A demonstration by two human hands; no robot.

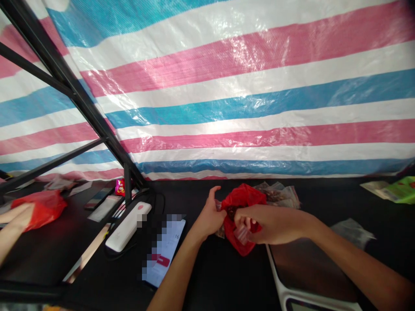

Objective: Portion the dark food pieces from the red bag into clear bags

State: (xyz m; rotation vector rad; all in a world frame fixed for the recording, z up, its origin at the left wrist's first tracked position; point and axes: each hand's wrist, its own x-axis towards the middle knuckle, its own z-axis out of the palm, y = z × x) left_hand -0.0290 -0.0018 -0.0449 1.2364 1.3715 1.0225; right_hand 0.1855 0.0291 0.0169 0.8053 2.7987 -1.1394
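A red plastic bag sits on the black table in front of me. My left hand grips the bag's left edge, thumb raised. My right hand is closed at the bag's mouth, pinching a small clear packet against the red plastic. Dark contents show inside the bag. Behind it lie several clear zip bags.
A scale with a dark platform sits under my right forearm. A phone and a white power strip lie to the left. Another person's hand holds a red bag beyond a black frame. Green packets lie far right.
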